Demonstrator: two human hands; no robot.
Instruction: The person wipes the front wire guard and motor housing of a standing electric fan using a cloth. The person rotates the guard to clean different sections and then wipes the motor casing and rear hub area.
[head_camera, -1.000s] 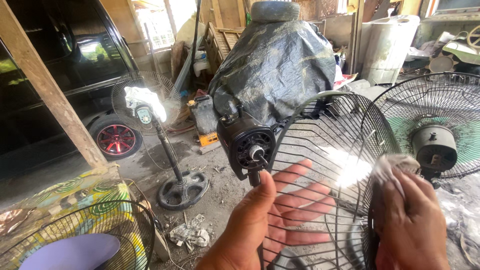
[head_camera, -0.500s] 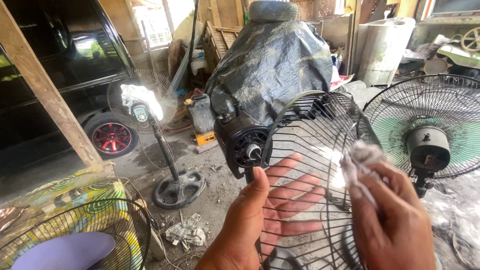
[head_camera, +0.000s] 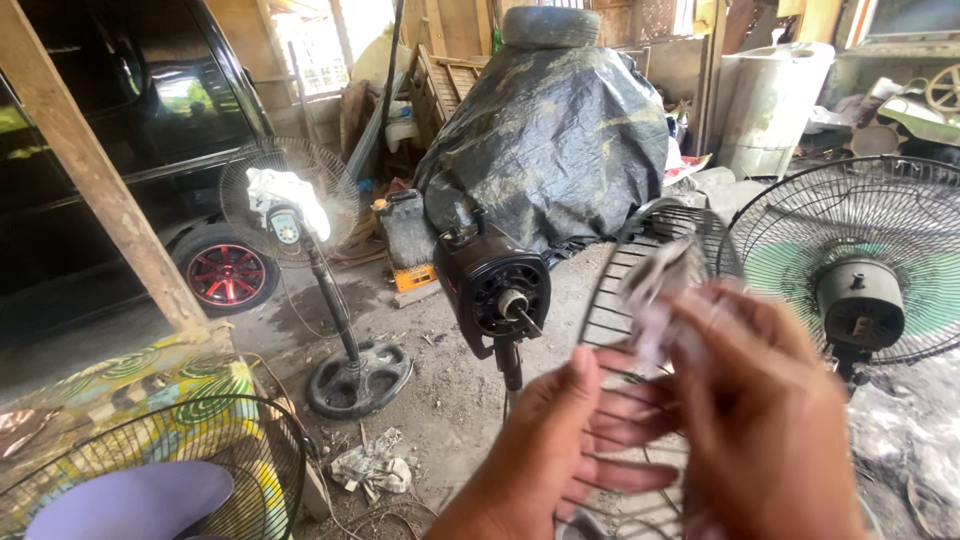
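Cluttered and dusty, the open shed around me is holding a dark car (head_camera: 110, 150) with a red-spoked wheel (head_camera: 224, 275) on my left, and a big mound under a grey tarp (head_camera: 548, 140) with a tyre (head_camera: 548, 25) lying on top is sitting straight ahead. Off to my right a fan with green blades (head_camera: 860, 265) is standing behind its wire cage, and a standing fan (head_camera: 310, 270) with a white rag draped on its head is rising from a round base on the dirt floor (head_camera: 440, 390). Just in front of me a bare black fan motor (head_camera: 495, 290) is sitting on its pole, shaft sticking out. I am holding a round wire fan guard (head_camera: 640, 330) upright just right of that motor. My left hand (head_camera: 560, 450) is lying open, fingers spread flat against the wires, steadying it. My right hand (head_camera: 760, 420) is blurring with motion and pinching a crumpled grey-white cloth (head_camera: 655, 290) against the guard's wires.
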